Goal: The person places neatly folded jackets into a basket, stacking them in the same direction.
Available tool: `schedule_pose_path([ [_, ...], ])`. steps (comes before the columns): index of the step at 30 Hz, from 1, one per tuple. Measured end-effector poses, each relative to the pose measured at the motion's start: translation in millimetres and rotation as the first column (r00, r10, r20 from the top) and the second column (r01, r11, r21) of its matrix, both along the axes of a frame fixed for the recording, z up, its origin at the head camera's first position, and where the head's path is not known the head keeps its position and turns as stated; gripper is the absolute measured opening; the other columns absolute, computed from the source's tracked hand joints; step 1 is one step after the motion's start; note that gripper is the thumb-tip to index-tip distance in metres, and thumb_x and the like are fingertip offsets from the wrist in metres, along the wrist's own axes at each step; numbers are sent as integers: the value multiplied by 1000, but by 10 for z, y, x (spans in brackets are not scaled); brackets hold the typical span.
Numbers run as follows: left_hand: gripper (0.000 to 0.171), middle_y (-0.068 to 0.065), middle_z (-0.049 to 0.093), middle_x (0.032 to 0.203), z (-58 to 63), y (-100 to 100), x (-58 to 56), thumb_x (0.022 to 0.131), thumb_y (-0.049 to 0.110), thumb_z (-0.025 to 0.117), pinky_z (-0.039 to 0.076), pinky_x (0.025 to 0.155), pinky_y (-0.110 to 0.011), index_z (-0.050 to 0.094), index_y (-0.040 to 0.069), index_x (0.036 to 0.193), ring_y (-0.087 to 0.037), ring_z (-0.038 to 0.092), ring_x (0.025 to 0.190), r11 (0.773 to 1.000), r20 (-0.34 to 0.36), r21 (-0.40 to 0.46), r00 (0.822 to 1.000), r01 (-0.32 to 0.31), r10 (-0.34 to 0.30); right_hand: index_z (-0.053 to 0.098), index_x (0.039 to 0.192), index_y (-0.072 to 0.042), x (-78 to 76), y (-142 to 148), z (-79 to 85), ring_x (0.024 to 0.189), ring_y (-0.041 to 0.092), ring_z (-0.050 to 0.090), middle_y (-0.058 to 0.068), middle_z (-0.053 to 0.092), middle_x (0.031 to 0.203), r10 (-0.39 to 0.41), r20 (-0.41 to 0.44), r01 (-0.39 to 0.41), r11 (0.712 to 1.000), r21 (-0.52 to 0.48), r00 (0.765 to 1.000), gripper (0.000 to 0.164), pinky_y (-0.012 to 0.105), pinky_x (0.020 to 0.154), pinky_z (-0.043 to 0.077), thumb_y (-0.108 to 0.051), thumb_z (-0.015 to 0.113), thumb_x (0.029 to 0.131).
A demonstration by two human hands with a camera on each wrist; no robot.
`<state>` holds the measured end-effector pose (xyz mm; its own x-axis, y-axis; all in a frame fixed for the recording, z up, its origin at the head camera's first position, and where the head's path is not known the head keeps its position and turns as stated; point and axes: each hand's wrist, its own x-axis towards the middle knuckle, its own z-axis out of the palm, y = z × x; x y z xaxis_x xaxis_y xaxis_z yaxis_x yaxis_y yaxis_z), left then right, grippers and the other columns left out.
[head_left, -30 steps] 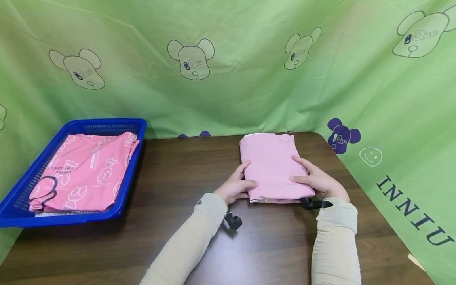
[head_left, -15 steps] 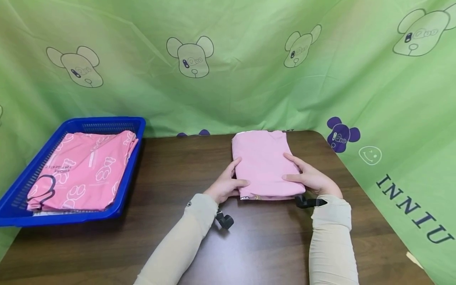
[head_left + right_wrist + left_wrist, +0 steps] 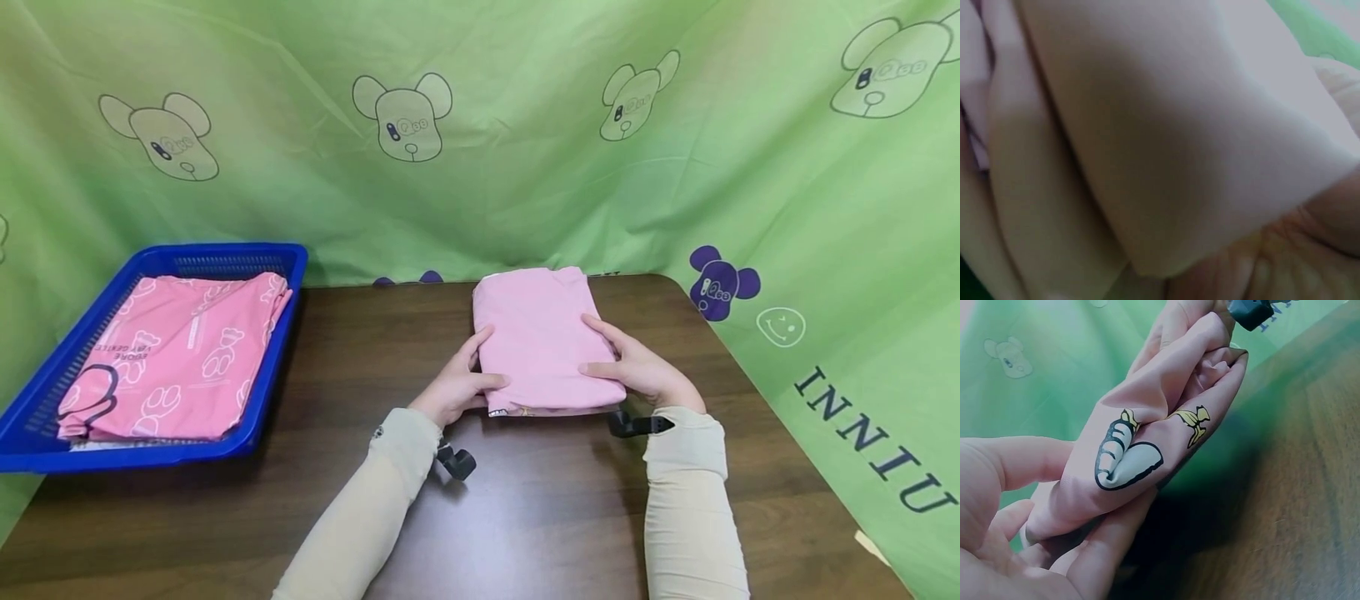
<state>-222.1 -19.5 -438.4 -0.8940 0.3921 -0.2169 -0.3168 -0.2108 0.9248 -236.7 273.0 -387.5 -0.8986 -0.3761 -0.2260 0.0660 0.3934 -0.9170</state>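
Both hands hold a folded light-pink garment (image 3: 536,342) by its two sides, over the far right part of the table. My left hand (image 3: 452,385) grips its left side, thumb on top and other fingers going underneath. At the opposite side my right hand (image 3: 645,372) has its thumb and index finger on the upper face; its remaining fingers are hidden. The left wrist view shows the garment's (image 3: 1122,450) layered folded edge with a white and yellow print, and a dark gap beneath it. Up close in the right wrist view, the pink fabric (image 3: 1166,137) lies against the right palm (image 3: 1272,256).
On the left stands a blue plastic basket (image 3: 258,408) with a folded darker-pink printed cloth (image 3: 180,358) inside. A green curtain (image 3: 517,167) with bear-head prints hangs behind and to the right of the brown wooden table (image 3: 367,358).
Both hands have moved left together with the folded garment, which also sits slightly higher in the head view. The grip looks the same, and the basket stays in place.
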Motion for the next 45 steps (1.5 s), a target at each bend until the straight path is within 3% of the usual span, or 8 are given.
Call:
schedule_pose_path([
  [5,91,-13,27,164,41,-85,13,88,-11,64,59,75,-37,27,29,161,-21,62,88,1000,-7,-9,1000,-10,9,14,164,-13,7,-94,49,146,34,23,23,13,166,2,-45,1,998,56,999,93,19,108,32,-9,72,92],
  [8,91,-12,27,164,71,-147,18,89,-11,63,58,72,-35,27,30,161,-21,61,87,1000,-15,-13,1000,-10,10,15,164,-14,23,-162,84,143,33,28,24,18,164,-4,-62,7,999,52,998,93,9,96,35,-9,73,91],
  [16,94,-9,26,164,201,-334,35,86,-15,60,59,75,-37,26,30,161,-24,61,98,999,-62,-22,998,-29,27,16,164,-17,59,-351,178,144,33,28,21,16,165,-5,-129,13,998,64,992,93,48,118,25,-9,73,91],
  [19,95,-11,28,162,263,-401,42,85,-16,59,59,73,-36,26,29,162,-25,60,97,999,-77,-30,996,-41,38,16,164,-17,72,-431,196,145,33,26,17,13,167,-12,-138,17,999,36,990,93,53,119,21,-7,72,91],
  [27,95,-15,24,159,416,-604,82,83,-17,54,56,68,-32,24,27,162,-27,56,93,996,-111,-43,991,-76,71,18,164,-20,97,-676,213,142,30,33,15,18,166,-22,-190,25,1000,11,981,92,40,114,31,-8,72,90],
  [33,97,-16,22,159,482,-755,126,77,-16,54,51,72,-25,25,20,162,-31,47,111,991,-202,-54,973,-124,111,20,163,-22,130,-888,192,137,29,38,14,21,165,-57,-181,42,996,-83,982,91,18,100,39,-4,71,90],
  [38,96,-16,25,159,568,-885,165,75,-16,54,48,80,-22,28,18,161,-30,39,125,979,-282,-90,948,-183,151,20,163,-24,161,-1065,169,136,28,37,6,18,166,-78,-186,41,979,-199,979,90,19,99,41,-1,68,91],
  [45,93,-13,29,157,704,-1064,232,77,-15,53,49,79,-21,31,19,160,-29,41,124,956,-323,-102,918,-274,229,20,163,-22,185,-1341,140,132,25,34,9,20,163,-85,-231,1,940,-340,969,91,23,101,39,6,62,88],
])
